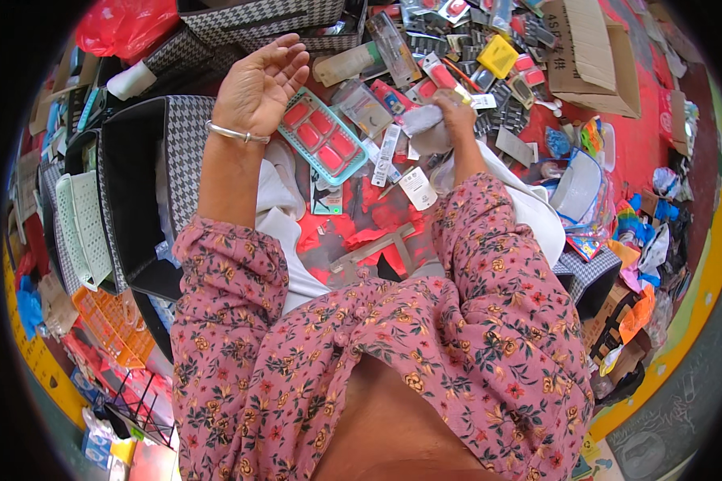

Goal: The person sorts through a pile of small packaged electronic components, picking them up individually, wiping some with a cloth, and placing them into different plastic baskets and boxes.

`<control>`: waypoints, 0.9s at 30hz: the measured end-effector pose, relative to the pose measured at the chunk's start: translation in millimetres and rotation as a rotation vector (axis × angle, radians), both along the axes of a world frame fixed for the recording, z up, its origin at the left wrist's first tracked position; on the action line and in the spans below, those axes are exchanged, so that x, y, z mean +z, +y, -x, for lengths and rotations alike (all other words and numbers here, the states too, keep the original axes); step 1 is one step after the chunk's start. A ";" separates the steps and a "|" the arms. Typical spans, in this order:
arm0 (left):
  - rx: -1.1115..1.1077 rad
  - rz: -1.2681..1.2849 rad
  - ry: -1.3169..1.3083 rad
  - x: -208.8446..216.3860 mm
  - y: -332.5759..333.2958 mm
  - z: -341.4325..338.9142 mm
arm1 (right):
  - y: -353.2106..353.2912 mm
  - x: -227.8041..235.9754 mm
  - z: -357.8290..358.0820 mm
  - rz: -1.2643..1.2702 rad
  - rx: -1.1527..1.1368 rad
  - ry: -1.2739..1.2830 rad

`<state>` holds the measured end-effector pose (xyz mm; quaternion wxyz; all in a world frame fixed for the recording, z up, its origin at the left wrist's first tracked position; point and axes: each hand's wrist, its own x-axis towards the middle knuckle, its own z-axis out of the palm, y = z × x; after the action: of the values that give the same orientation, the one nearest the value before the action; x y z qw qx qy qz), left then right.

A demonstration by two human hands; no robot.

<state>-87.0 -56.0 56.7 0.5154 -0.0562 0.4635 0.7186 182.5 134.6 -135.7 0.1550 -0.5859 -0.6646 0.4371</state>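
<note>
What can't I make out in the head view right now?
All in the head view:
Right hand at the grey cloth: exact grip, hidden by the hand itself.
White card: print, too small.
Red plastic bag: cut off by the upper edge.
Cardboard box: inside, hidden by flap.

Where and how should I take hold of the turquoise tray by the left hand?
Best grip is probably the long left rim of the turquoise tray, pinched near its middle and approached from the left. The open left hand is nearby, and that raised edge looks exposed. The opposite side is more crowded, with a clear package and a slim white box close by.
</note>
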 end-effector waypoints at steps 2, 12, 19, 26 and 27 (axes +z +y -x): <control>-0.026 -0.027 -0.016 -2.9 2.4 -2.5 | 39.1 -20.7 -5.7 0.185 -0.130 -0.018; -0.125 -0.080 0.006 -1.1 -2.5 -11.5 | 9.3 -22.0 -22.4 1.037 -0.178 0.607; -0.179 -0.014 0.061 -5.0 2.5 -16.4 | -15.6 -24.2 -12.2 0.845 -0.074 0.537; -0.499 0.178 0.690 -15.8 20.5 -34.4 | 8.5 135.7 104.6 0.444 0.842 0.486; -0.541 0.125 0.655 -12.8 17.1 -34.7 | 2.9 169.8 120.1 0.360 0.965 0.410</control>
<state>-52.3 -38.9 43.9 0.5063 0.2675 0.6434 0.5081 62.4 137.5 34.1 -0.0392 -0.1352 -0.7286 0.6703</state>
